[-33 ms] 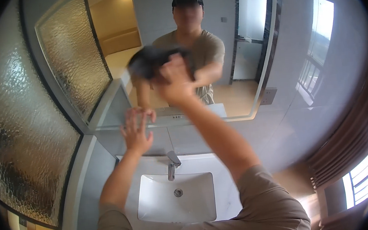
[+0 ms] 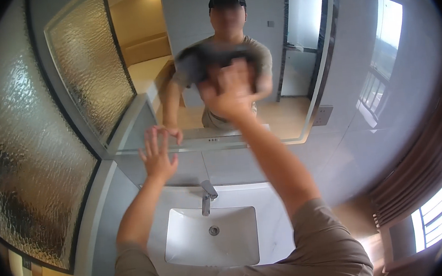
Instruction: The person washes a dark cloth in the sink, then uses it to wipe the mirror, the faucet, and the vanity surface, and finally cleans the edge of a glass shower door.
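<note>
My right hand (image 2: 231,91) is raised in front of the wall mirror (image 2: 182,14), pressing a dark grey cloth (image 2: 192,61) to the glass. Both are smeared by motion, and the fingers lie over the cloth. Part of the cloth bunches out to the left of the hand. Lower and to the left, my left hand (image 2: 158,157) has its fingers spread, with the tips at the mirror's lower left edge and nothing in it.
Below the mirror, a white rectangular sink (image 2: 188,242) with a chrome faucet (image 2: 207,197) is set in a pale counter (image 2: 272,223). A textured glass panel (image 2: 25,146) stands at the left. On the right are a wall socket (image 2: 322,115) and a brown curtain (image 2: 421,177).
My right hand has slid to the right across the mirror with the cloth. My left hand has shifted slightly left, its fingers still spread.
</note>
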A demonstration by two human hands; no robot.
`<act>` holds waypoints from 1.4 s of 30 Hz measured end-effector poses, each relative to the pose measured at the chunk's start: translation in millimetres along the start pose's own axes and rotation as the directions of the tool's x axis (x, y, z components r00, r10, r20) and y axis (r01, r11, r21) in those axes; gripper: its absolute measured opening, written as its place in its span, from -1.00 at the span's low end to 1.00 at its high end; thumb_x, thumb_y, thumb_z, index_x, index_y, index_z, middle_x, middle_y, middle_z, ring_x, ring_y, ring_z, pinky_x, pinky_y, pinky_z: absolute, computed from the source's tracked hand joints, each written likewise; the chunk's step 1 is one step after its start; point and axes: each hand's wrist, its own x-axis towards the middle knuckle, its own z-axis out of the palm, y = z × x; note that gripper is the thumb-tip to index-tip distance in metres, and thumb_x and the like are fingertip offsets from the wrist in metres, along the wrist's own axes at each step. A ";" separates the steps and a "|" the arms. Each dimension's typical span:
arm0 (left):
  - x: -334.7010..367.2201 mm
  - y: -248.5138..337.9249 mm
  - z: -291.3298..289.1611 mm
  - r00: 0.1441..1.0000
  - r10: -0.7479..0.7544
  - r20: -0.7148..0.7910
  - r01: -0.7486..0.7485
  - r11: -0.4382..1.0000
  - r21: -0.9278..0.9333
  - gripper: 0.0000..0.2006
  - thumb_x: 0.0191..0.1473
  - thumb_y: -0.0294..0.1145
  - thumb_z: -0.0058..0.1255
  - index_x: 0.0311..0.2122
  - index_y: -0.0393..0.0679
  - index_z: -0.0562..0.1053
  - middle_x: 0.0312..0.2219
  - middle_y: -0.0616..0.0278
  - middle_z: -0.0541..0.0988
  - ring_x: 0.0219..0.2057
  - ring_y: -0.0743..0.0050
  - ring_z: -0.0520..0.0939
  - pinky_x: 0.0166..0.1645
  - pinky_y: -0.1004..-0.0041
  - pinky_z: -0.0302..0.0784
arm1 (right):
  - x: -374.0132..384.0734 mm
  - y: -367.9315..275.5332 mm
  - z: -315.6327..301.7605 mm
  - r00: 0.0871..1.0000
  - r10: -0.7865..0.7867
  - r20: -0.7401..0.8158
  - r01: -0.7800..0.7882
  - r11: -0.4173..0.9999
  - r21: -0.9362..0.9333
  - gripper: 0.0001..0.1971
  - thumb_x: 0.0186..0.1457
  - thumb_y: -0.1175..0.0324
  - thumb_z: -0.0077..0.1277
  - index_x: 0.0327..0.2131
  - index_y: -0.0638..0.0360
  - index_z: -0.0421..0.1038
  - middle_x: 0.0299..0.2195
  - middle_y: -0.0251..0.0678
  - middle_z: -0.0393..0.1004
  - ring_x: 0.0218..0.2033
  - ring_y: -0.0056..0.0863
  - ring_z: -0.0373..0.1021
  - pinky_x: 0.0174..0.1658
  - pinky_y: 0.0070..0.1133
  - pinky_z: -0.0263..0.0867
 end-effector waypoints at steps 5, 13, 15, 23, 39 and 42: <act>28.8 -17.1 -0.6 0.921 -0.244 -0.302 0.220 0.969 -0.113 -0.05 -0.05 -0.02 0.10 0.35 0.00 -0.15 0.32 -0.11 -0.18 0.32 -0.22 -0.12 0.21 -0.29 -0.09 | 2.9 111.3 -102.5 0.898 0.201 -0.392 -0.303 0.928 -0.219 -0.28 0.03 -0.01 -0.11 0.23 0.14 0.12 0.25 0.02 0.08 0.35 -0.05 -0.21 0.34 -0.17 -0.40; -45.1 63.8 13.5 0.994 0.082 0.069 -0.060 0.960 -0.275 -0.11 -0.09 0.00 0.15 0.33 0.13 -0.01 0.32 -0.03 -0.13 0.32 -0.21 -0.11 0.20 -0.31 -0.11 | 19.0 4.0 -18.5 0.972 0.200 -0.124 -0.232 0.910 -0.345 -0.35 -0.06 0.08 -0.05 0.13 0.16 0.29 0.27 -0.02 0.03 0.36 0.02 -0.31 0.32 -0.06 -0.38; -77.3 50.7 27.6 0.975 0.196 0.105 -0.154 0.936 -0.317 -0.20 -0.03 0.00 0.09 0.31 0.18 0.04 0.34 0.09 -0.17 0.33 -0.22 -0.14 0.22 -0.33 -0.16 | 10.7 -64.7 15.2 0.998 -0.028 0.061 0.045 0.956 -0.291 -0.34 -0.09 0.06 0.00 0.13 0.07 0.30 0.30 -0.28 0.04 0.35 -0.10 -0.22 0.31 -0.11 -0.30; -197.7 -41.6 42.5 0.935 -0.275 0.222 0.332 0.900 -0.282 -0.22 -0.05 -0.07 0.14 0.26 -0.07 0.13 0.30 -0.11 -0.09 0.31 -0.27 -0.09 0.20 -0.33 -0.11 | -155.9 -107.6 146.8 0.553 -0.683 0.478 0.665 0.707 0.240 -0.53 0.05 0.39 -0.16 0.09 0.14 0.31 0.19 -0.33 0.21 0.27 -0.35 0.02 0.29 -0.32 -0.05; -70.0 -159.9 60.2 0.934 -0.317 -0.163 0.212 0.862 -0.460 -0.15 -0.12 -0.28 0.18 0.25 -0.28 0.03 0.28 -0.19 -0.05 0.30 -0.18 0.01 0.22 -0.13 -0.01 | -145.7 -91.3 110.1 0.696 -0.464 0.547 0.450 0.876 0.171 -0.62 0.04 0.17 -0.01 -0.04 -0.03 0.46 0.03 -0.31 0.36 0.21 -0.23 0.10 0.26 -0.27 0.02; -35.1 -184.7 49.4 0.902 -0.316 -0.295 0.171 0.887 -0.428 -0.14 -0.16 -0.33 0.16 0.24 -0.30 0.02 0.27 -0.19 -0.01 0.29 -0.14 0.05 0.21 -0.10 0.00 | -152.3 -160.6 197.9 0.483 -0.627 0.610 0.686 0.705 0.182 -0.64 0.13 0.25 -0.12 -0.05 0.18 0.42 0.09 -0.28 0.32 0.26 -0.25 0.04 0.29 -0.33 -0.03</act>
